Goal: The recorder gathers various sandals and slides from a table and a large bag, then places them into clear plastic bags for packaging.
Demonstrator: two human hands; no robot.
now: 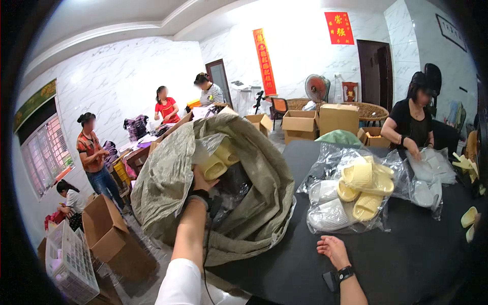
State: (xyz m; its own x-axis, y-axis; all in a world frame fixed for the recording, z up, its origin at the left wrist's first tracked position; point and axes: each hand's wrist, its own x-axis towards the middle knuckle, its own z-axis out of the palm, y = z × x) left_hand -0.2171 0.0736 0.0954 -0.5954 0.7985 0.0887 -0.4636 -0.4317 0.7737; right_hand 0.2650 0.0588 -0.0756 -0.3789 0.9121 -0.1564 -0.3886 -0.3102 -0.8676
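My left hand (pixel 201 181) reaches into a large olive-grey woven sack (pixel 165 175) and grips a clear plastic bag of pale yellow slippers (pixel 213 168); its fingers are partly hidden. Deeper in the sack is dark, shiny plastic (pixel 235 186). Over the black table (pixel 284 264), my right hand (pixel 333 250) is empty, its fingers loosely bent and apart. Just beyond it lies a clear bag holding yellow slippers (pixel 367 204) and white slippers (pixel 330 215).
At the table's right, a person in black (pixel 420 119) handles clear bags with white slippers (pixel 424 194). Loose yellow slippers (pixel 468 217) lie at the right edge. Cardboard boxes (pixel 114 236) and a white plastic crate (pixel 71 264) stand left of the sack. Several people work farther back.
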